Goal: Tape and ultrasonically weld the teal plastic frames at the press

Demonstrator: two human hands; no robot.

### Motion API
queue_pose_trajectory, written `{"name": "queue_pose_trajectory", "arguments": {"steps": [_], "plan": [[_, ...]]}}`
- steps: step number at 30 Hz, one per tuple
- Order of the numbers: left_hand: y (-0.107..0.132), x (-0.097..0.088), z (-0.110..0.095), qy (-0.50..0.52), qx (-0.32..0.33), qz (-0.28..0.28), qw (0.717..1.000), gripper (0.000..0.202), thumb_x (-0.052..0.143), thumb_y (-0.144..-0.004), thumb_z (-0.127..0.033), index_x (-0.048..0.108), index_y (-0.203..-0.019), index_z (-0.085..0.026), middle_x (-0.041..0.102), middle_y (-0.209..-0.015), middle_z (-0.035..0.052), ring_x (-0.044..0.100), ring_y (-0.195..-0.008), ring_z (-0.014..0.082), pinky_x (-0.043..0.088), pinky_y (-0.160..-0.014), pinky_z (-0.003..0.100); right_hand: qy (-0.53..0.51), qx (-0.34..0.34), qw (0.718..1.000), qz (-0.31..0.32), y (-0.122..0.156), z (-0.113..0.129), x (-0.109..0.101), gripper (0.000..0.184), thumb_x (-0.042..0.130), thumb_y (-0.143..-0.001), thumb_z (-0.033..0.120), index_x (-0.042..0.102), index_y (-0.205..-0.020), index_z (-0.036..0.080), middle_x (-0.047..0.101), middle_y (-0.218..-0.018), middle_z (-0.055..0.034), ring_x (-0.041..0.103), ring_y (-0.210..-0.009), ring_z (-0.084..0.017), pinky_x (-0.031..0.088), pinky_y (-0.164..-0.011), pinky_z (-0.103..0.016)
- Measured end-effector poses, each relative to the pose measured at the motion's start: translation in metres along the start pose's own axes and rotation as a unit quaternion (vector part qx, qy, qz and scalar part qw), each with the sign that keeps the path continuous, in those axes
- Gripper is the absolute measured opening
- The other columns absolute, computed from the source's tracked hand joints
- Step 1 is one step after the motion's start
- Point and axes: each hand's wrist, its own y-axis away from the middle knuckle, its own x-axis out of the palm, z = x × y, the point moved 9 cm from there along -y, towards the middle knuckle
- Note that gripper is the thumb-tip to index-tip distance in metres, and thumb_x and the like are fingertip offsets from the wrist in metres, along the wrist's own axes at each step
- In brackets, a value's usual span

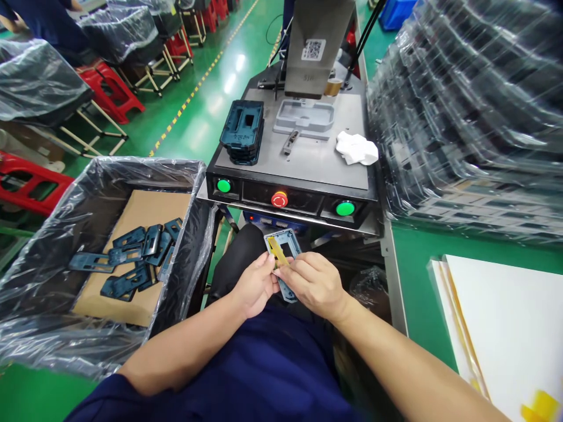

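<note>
Above my lap, both hands are closed around a blue-grey plastic frame (288, 291), which has a rectangular opening. My left hand (256, 285) grips its left edge, thumb on top. A strip of yellow film (278, 251) lies slantwise over the frame, its lower end pinched in the fingers of my right hand (317, 285). Whether the strip is stuck to the frame, I cannot tell. Beyond my hands stands a press machine with a grey plate (308, 167). On the plate are a stack of dark blue plastic frames (243, 126) and a grey fixture (303, 117).
A plastic-lined bin (200, 176) at left holds several dark frames (136, 255) on cardboard. The machine front has two green buttons (345, 208) and a red stop button (280, 200). Wrapped trays (466, 117) are piled at right, near white sheets (505, 316). A person (48, 26) is at far left.
</note>
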Motion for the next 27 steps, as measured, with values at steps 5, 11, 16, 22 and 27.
{"name": "queue_pose_trajectory", "arguments": {"steps": [5, 11, 16, 22, 27], "plan": [[0.0, -0.001, -0.002, 0.029, -0.001, -0.002, 1.0, 0.02, 0.062, -0.089, -0.028, 0.063, -0.105, -0.017, 0.065, -0.094, 0.004, 0.053, -0.063, 0.007, 0.048, -0.065, 0.023, -0.032, 0.034, 0.998, 0.038, 0.004, -0.008, 0.015, 0.01, 0.061, -0.09, 0.024, 0.068, -0.087, 0.018, 0.068, -0.085, -0.0048, 0.059, -0.085, -0.016, 0.048, -0.079, -0.029], [-0.001, -0.005, -0.003, 0.029, -0.007, -0.018, 0.999, 0.018, 0.053, -0.094, -0.022, 0.062, -0.108, -0.016, 0.064, -0.1, 0.0064, 0.057, -0.072, 0.0093, 0.048, -0.061, 0.021, -0.043, 0.037, 0.995, 0.087, 0.005, -0.009, 0.027, 0.018, 0.06, -0.091, 0.031, 0.07, -0.09, 0.016, 0.07, -0.102, -0.0082, 0.06, -0.101, -0.021, 0.05, -0.087, -0.035], [-0.005, -0.007, -0.007, 0.039, 0.011, -0.005, 0.999, 0.018, 0.055, -0.092, -0.022, 0.063, -0.108, -0.017, 0.065, -0.107, 0.007, 0.062, -0.081, 0.0123, 0.049, -0.062, 0.023, -0.07, 0.063, 0.991, 0.096, 0.006, -0.015, 0.027, 0.02, 0.059, -0.091, 0.034, 0.069, -0.095, 0.017, 0.069, -0.108, -0.0105, 0.06, -0.105, -0.024, 0.05, -0.091, -0.04], [-0.011, -0.011, -0.019, 0.062, 0.045, 0.014, 0.997, 0.028, 0.052, -0.093, -0.022, 0.058, -0.121, -0.018, 0.066, -0.118, 0.0112, 0.066, -0.096, 0.0196, 0.051, -0.082, 0.033, -0.102, 0.232, 0.966, 0.044, 0.014, -0.045, 0.012, 0.056, 0.066, -0.083, 0.044, 0.052, -0.128, 0.015, 0.058, -0.124, -0.0174, 0.056, -0.114, -0.028, 0.05, -0.096, -0.046], [-0.009, -0.002, -0.028, 0.068, 0.076, 0.037, 0.994, 0.032, 0.055, -0.091, -0.018, 0.057, -0.123, -0.019, 0.064, -0.125, 0.0121, 0.063, -0.11, 0.0232, 0.046, -0.097, 0.042, -0.092, 0.277, 0.948, 0.128, 0.023, -0.046, 0.028, 0.074, 0.07, -0.075, 0.043, 0.041, -0.136, 0.012, 0.055, -0.126, -0.0199, 0.056, -0.114, -0.032, 0.052, -0.094, -0.05]]}}
